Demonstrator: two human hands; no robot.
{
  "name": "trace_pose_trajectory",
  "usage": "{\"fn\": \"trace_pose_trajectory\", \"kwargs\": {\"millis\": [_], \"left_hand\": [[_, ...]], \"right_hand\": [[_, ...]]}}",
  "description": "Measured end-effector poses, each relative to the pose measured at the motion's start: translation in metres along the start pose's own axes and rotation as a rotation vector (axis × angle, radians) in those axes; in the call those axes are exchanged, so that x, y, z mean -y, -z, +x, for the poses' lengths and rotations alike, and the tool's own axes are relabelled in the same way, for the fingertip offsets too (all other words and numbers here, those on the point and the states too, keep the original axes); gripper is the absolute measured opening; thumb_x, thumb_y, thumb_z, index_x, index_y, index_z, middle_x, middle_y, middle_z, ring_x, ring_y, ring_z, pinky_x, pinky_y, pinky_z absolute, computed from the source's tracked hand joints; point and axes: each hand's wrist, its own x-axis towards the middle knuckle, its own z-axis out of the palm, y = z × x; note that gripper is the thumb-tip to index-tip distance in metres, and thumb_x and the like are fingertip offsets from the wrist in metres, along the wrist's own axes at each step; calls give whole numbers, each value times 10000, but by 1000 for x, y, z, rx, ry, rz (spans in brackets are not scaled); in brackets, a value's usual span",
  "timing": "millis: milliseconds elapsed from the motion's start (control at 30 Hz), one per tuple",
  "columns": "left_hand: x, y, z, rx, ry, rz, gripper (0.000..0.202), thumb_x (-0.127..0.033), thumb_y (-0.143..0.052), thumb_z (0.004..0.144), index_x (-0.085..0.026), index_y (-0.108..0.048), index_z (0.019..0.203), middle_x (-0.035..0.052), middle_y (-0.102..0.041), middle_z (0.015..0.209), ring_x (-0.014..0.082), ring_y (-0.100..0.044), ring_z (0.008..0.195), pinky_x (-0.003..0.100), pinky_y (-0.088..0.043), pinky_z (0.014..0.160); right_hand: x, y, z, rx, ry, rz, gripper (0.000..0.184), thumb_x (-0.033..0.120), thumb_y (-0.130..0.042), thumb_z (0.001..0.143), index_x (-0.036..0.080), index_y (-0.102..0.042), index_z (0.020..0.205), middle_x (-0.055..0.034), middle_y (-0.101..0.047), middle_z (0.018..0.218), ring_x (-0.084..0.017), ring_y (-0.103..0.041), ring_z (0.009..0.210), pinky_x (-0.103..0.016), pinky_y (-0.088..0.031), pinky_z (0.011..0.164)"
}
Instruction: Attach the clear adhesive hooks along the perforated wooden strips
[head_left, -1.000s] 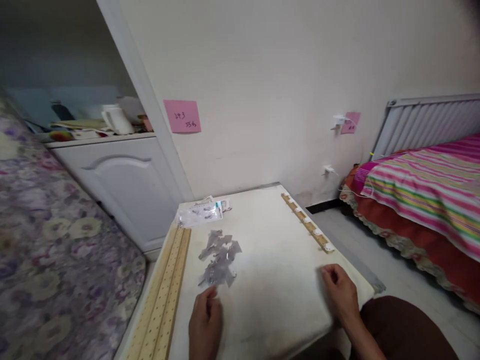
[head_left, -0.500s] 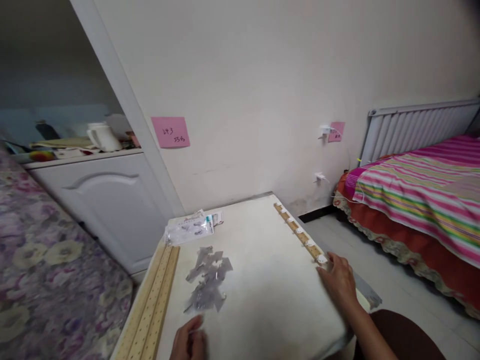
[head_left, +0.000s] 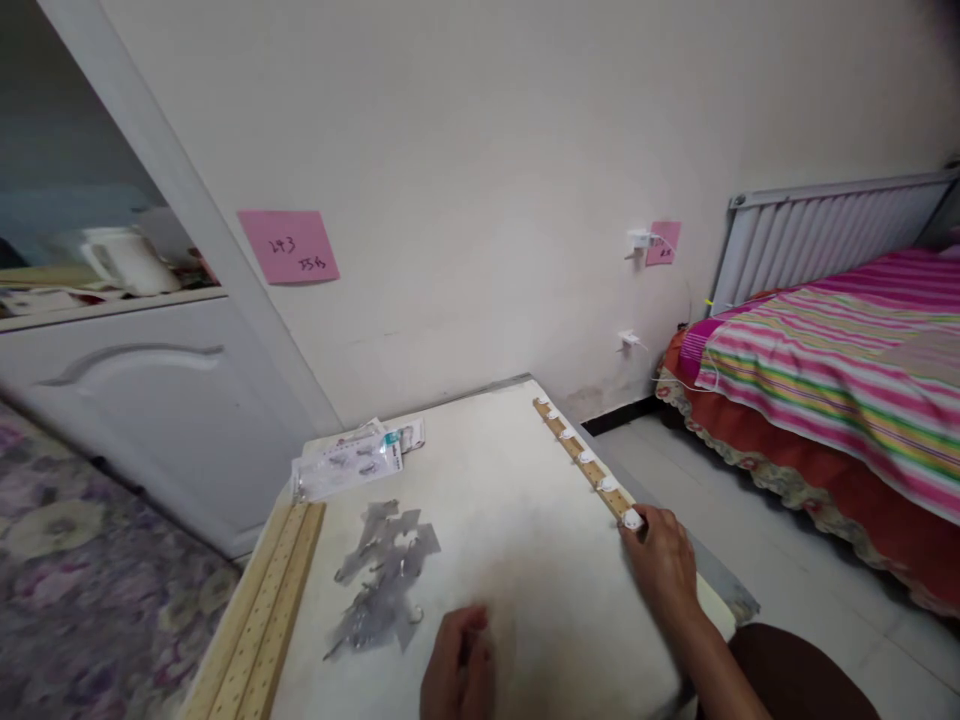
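While our left hand (head_left: 457, 665) hovers loosely curled above the tabletop (head_left: 495, 490), a small gap between thumb and forefinger and nothing visible in it, our right hand (head_left: 664, 560) has thumb and fingers closed about the near end of a perforated wooden strip (head_left: 596, 471) along the table's right edge. White fittings (head_left: 607, 485) line that strip. Near our left hand lie metal hooks among grey translucent pieces (head_left: 382, 580); longer perforated boards (head_left: 262, 605) flank the left edge.
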Motion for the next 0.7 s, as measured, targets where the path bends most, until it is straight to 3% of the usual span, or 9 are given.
{"fn": "trace_pose_trajectory", "kwargs": {"millis": [100, 200, 400, 500, 600, 700], "left_hand": [[-10, -31, 8, 143, 66, -88, 233, -360, -559, 751, -220, -613, 930, 32, -660, 874, 191, -616, 791, 294, -488, 706], [-16, -61, 23, 243, 152, -275, 199, -331, -563, 758, -207, -613, 906, 23, -645, 820, 167, -622, 730, 299, -501, 709], [-26, -130, 60, 348, 517, -774, 251, -270, -655, 730, -152, -606, 946, 78, -679, 881, 190, -667, 827, 326, -498, 812], [-36, -162, 75, 389, 616, -1030, 248, -250, -683, 716, -135, -610, 923, 89, -699, 853, 184, -669, 803, 311, -492, 805], [-45, -181, 87, 412, 618, -1125, 222, -293, -670, 732, -128, -629, 875, 80, -701, 829, 185, -662, 778, 298, -498, 757], [-49, -187, 92, 417, 641, -1180, 236, -343, -651, 751, -124, -636, 838, 81, -702, 805, 199, -658, 769, 306, -502, 742]], "right_hand": [[0, 0, 1, -8, 9, 18, 256, 319, -513, 801, 194, -598, 1008, -85, -596, 941, -251, -528, 913, -362, -386, 825], [5, 2, 1, -17, 37, 29, 260, 312, -521, 791, 184, -599, 1004, -90, -599, 936, -253, -529, 911, -361, -386, 813], [24, 8, 0, -42, 124, 34, 282, 332, -535, 778, 190, -584, 1017, -79, -606, 917, -253, -536, 887, -374, -381, 803], [33, 9, -2, -40, 149, 57, 295, 346, -543, 777, 197, -569, 1029, -78, -612, 928, -257, -539, 891, -379, -379, 800], [43, 10, -6, -8, 150, 73, 285, 376, -561, 776, 218, -569, 1012, -73, -618, 911, -259, -541, 878, -384, -376, 793], [51, 11, -9, 16, 149, 102, 304, 402, -573, 779, 229, -560, 1028, -77, -622, 915, -266, -545, 880, -388, -383, 786]]}}
